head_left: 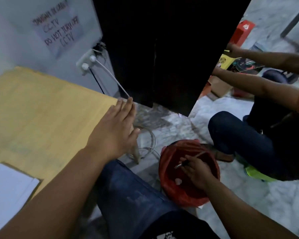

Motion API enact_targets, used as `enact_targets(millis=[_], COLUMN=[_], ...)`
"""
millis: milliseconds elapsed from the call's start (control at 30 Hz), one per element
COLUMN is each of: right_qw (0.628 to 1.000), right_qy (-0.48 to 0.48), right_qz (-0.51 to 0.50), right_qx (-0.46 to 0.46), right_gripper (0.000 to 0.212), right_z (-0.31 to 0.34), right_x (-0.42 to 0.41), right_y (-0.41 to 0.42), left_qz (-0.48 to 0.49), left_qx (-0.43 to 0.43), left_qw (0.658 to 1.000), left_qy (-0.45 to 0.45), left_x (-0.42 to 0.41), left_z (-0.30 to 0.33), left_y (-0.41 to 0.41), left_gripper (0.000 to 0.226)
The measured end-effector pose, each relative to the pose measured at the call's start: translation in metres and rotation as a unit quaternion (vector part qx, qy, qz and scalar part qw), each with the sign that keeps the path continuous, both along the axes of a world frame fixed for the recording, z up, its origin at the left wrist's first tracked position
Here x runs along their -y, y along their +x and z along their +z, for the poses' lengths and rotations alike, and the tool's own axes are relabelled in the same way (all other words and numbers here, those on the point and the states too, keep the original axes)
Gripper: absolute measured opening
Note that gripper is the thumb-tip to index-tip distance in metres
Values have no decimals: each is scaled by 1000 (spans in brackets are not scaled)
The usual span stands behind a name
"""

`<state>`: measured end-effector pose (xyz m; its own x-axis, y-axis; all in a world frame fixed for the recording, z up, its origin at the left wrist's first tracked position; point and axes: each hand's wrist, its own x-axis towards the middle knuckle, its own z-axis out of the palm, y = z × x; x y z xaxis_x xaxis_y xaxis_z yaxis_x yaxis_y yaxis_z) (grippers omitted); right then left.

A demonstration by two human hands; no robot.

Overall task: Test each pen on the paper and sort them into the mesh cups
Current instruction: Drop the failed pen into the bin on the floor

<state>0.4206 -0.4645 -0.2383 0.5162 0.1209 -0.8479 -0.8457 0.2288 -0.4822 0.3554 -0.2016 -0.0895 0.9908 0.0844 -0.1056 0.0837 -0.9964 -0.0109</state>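
A person seated on the floor reaches the right hand [195, 171] into a red plastic bag [171, 188] beside the knee, fingers curled around a dark pen [182, 164] that lies across the bag's mouth, with a second, paler stick (possibly another pen) jutting just beyond it. The left hand [114, 130] rests flat and empty, fingers straight, at the corner of a yellow tabletop [41, 109]; the white paper [9, 188] for testing sits at the table's near edge, well apart from the bag. No mesh cups are in view. The risk: the soft bag could snag the pen or drag it loose as it lifts out, and a second person [259, 135] sits close by.
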Motion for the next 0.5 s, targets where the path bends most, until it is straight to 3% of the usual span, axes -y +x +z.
enact_targets(millis=[233,500], right_qw=[997,991], right_qy=[-60,-120], right_qz=[-7,17], right_qx=[-50,-51], right_gripper=[26,39], right_z=[-31,-30], right_x=[20,24], right_y=[-15,-16], left_qz=[3,-3], left_qx=[17,30], left_qw=[1000,999], left_qy=[-16,-25], left_x=[-3,-3], left_z=[-1,-3], left_y=[-1,-2], left_gripper=[75,75])
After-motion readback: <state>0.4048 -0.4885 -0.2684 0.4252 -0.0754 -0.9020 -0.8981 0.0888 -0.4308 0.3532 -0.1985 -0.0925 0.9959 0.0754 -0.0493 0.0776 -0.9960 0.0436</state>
